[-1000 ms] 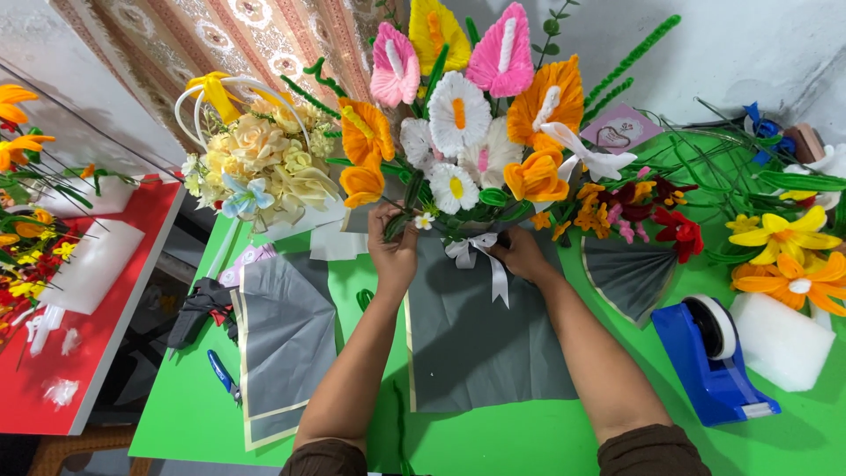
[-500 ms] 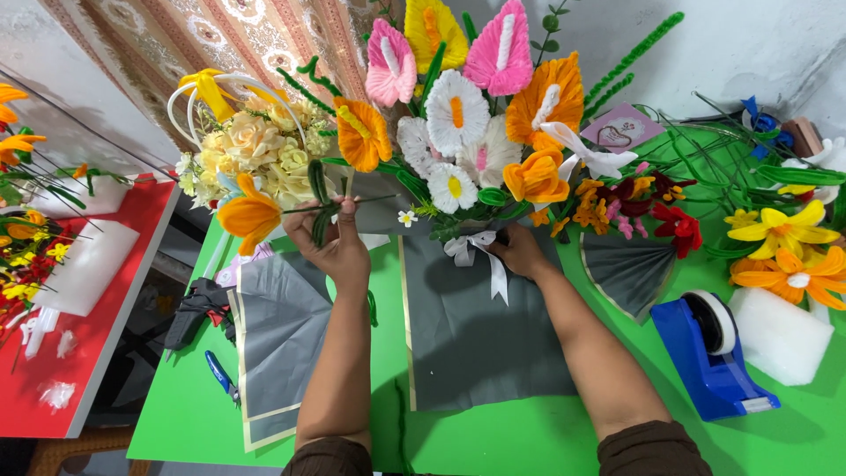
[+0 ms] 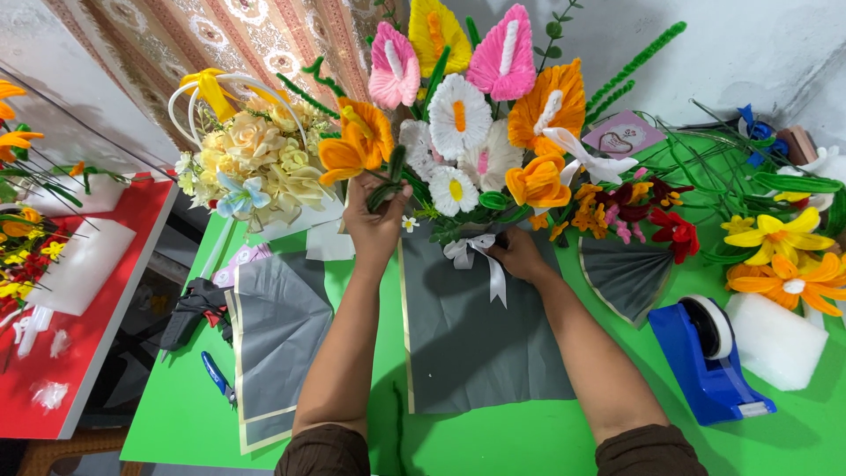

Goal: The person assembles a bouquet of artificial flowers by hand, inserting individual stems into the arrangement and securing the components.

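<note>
**A craft-flower workshop**

You're at a green table crowded with handmade bouquets. Left of it on the table lie grey wrapping paper and a glue gun; right, a tape dispenser.

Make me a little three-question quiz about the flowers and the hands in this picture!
1. True or false: the left hand holds the stem of an orange flower.
2. What is the right hand touching? A) the blue tape dispenser B) the bunch of flowers by the white ribbon C) the black glue gun
3. What colour is the wrapping paper under the big bouquet?

Key: 1 true. 2 B. 3 grey, with a pale gold edge.
</note>
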